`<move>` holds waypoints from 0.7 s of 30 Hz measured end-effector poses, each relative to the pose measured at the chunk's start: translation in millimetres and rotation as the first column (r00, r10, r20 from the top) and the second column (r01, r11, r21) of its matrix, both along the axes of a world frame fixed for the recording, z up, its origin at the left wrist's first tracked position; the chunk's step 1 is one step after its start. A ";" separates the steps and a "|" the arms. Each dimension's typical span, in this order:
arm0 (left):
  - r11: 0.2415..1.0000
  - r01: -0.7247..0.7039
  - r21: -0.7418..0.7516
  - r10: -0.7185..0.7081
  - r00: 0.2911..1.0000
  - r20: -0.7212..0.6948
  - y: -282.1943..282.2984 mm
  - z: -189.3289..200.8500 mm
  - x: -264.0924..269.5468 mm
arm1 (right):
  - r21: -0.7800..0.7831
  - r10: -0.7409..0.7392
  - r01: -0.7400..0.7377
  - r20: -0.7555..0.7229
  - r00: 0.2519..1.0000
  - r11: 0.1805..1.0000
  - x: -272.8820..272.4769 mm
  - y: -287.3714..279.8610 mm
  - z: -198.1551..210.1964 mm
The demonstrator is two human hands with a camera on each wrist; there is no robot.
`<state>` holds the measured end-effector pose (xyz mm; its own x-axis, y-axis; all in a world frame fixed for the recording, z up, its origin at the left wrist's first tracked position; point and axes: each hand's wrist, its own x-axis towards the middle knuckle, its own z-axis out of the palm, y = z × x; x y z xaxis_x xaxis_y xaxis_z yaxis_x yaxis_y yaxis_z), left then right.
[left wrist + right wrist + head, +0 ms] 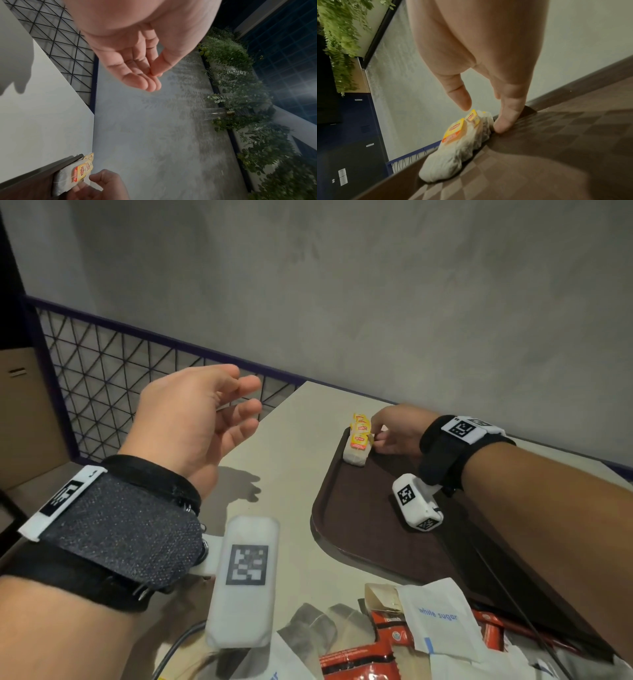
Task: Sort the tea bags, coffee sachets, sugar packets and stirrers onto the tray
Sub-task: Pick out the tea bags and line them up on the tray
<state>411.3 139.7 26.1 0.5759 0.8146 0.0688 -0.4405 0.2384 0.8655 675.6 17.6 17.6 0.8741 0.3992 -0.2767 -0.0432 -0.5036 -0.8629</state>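
At frame centre, my right hand, fingers straight and gripping nothing, squares the white paper tea bags with yellow tags against the brown plastic tray's corner; my left hand hovers loosely open, empty.

A pale table fills the frame's centre, bearing a brown tray at centre-right and a heap of packets at the bottom edge.

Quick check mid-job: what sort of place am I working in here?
Probably a cafe or canteen seating corner: a brown plastic serving tray on a pale table, a black wire-mesh partition, and green foliage planters along the wall.
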 end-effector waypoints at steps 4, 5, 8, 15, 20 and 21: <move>1.000 -0.002 -0.008 0.002 1.000 0.011 0.9 0.3 0.4 | 0.000 0.016 -0.016 -0.054 0.998 1.000 1.3 -1.3 -0.8; 1.000 -0.006 -0.012 0.006 1.000 0.013 1.4 0.2 0.5 | 0.009 0.026 -0.026 -0.061 0.998 1.000 1.5 -0.2 -1.4; 1.000 -0.016 -0.026 0.016 1.000 0.016 1.2 1.3 -0.3 | 0.047 0.050 -0.047 -0.078 0.996 0.998 -1.8 3.3 -2.0; 0.986 -0.033 0.164 0.034 0.999 0.002 -12.4 19.4 -5.5 | 0.007 -0.014 0.015 -0.004 1.000 1.000 -26.1 -26.7 25.4; 0.957 0.003 0.291 0.013 0.999 -0.052 -21.2 38.0 -22.0 | -0.211 0.227 -0.175 0.259 0.939 0.962 -69.6 -72.1 45.6; 0.941 0.039 0.337 -0.001 0.994 -0.110 -21.8 41.4 -27.1 | -0.243 0.287 -0.223 0.271 0.919 0.944 -81.0 -78.6 46.1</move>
<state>384.2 117.9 67.4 0.6108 0.7421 0.2760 -0.3398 -0.0692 0.9380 594.7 -61.0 63.6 0.8040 0.5828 -0.1182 0.3535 -0.6283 -0.6930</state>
